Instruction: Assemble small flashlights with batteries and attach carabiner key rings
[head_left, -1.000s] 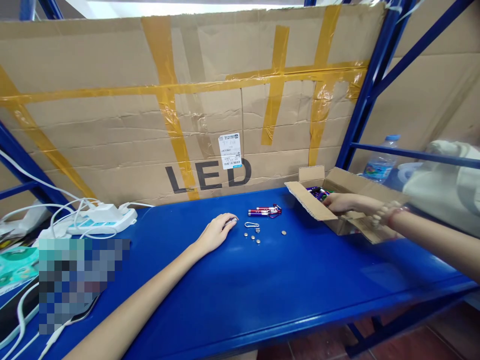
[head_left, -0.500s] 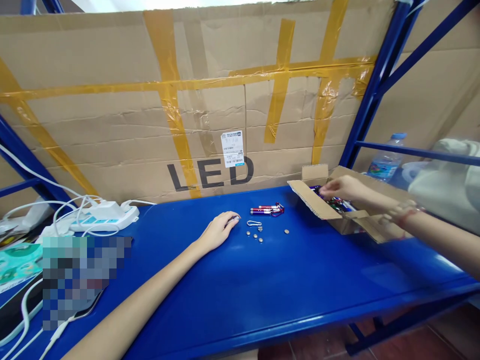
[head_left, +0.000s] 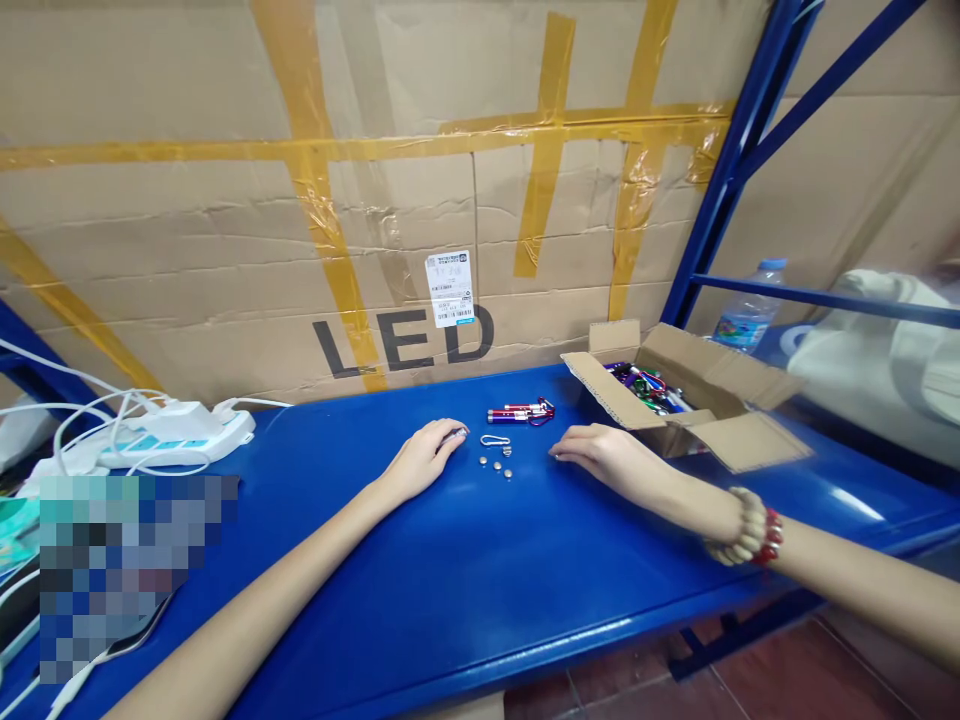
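My left hand (head_left: 424,460) rests on the blue table with its fingers curled together; whatever they may hold is hidden. Just right of it lie a silver carabiner clip (head_left: 495,440), a small silver piece (head_left: 507,451) and a few small round metal discs (head_left: 497,466). Behind these, two small metal penlights (head_left: 517,412), one red and one blue-purple, lie side by side with clips at their right ends. My right hand (head_left: 611,460) is low over the table, in front of the box, fingers pressed together and pointing left. Its fingertips hide what is under them.
An open cardboard box (head_left: 611,392) of colourful penlights (head_left: 652,388) stands at the right. A power strip (head_left: 180,440) with white cables lies at the left, near a blurred-out patch. Blue frame posts (head_left: 720,190), a water bottle (head_left: 750,305) and a taped cardboard wall surround the table (head_left: 420,600).
My right hand has come out of the box and moved left and down to the table, where a lone disc lay; that disc is now out of sight. My left hand stays put.
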